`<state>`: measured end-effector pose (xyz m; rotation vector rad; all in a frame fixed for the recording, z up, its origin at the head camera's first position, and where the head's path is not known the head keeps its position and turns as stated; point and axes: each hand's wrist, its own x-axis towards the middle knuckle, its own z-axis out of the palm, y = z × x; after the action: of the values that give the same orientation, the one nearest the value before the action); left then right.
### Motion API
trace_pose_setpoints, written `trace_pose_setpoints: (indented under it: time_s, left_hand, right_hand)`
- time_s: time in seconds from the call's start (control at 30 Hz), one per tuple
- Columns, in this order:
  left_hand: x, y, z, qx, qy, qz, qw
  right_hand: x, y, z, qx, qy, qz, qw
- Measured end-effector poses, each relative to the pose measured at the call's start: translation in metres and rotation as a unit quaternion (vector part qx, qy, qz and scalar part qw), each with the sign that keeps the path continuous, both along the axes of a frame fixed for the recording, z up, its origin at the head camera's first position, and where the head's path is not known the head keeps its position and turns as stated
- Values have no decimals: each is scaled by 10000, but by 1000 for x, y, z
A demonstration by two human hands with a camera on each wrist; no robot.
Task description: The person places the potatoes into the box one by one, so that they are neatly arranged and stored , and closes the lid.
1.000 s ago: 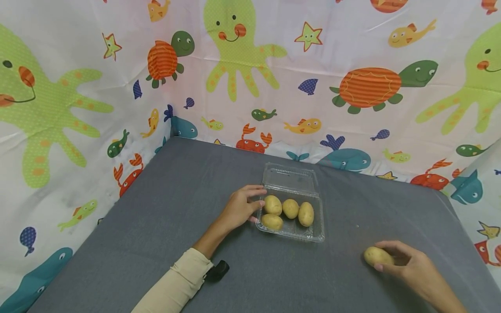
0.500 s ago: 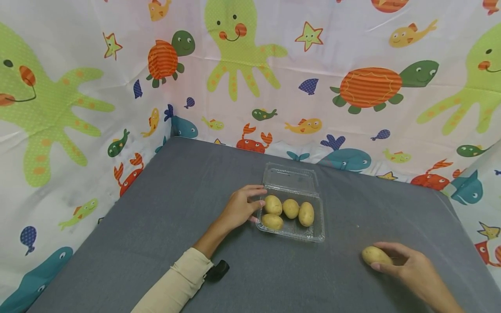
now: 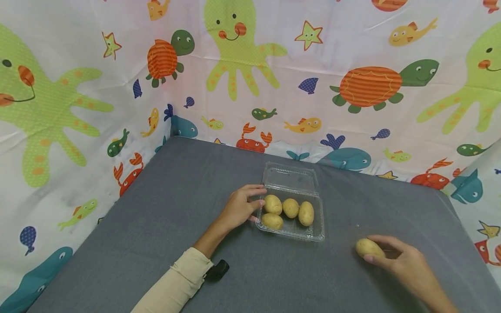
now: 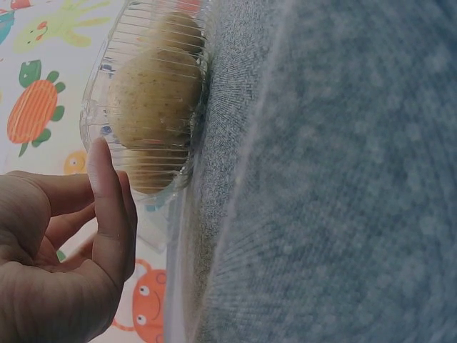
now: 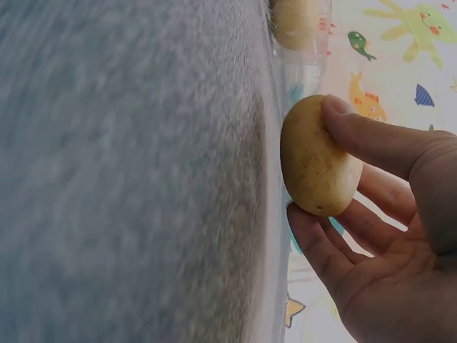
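Observation:
A clear plastic clamshell container [image 3: 289, 234] lies with its lid folded back on the grey cloth. Several yellow potatoes [image 3: 306, 214] sit inside it. At its left edge, my left hand [image 3: 238, 208] holds the container by the side with bent fingers; in the left wrist view a fingertip [image 4: 101, 153] meets the ribbed wall. Off to the right, my right hand [image 3: 403, 263] pinches a single potato [image 3: 369, 248] between thumb and fingers. The right wrist view shows this potato [image 5: 318, 157] just above the cloth, with the thumb on its upper end.
Grey cloth [image 3: 172, 208] covers the table. A white curtain [image 3: 274, 100] printed with sea animals hangs along the back and sides. Beneath the left forearm is a black object [image 3: 217, 271] at the sleeve cuff. The container's transparent lid [image 3: 289, 177] lies toward the back.
My right hand has moved slightly left and away from me with the potato, closer to the container. The left hand and the container have stayed in place.

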<state>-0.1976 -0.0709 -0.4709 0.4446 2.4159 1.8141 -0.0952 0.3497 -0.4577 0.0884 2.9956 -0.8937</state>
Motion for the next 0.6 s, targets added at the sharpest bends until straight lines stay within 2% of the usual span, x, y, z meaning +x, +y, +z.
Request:
trace_pose_setpoints:
  time_s: [0.23, 0.6]
  left_hand:
    - [0, 0, 0, -20, 11, 11, 10000]
    - [1, 0, 1, -55, 1, -1, 10000]
  right_hand:
    - [-1, -12, 2, -171, 423, -82, 9989]
    - [-3, -29, 4, -565, 887, 176, 9943]
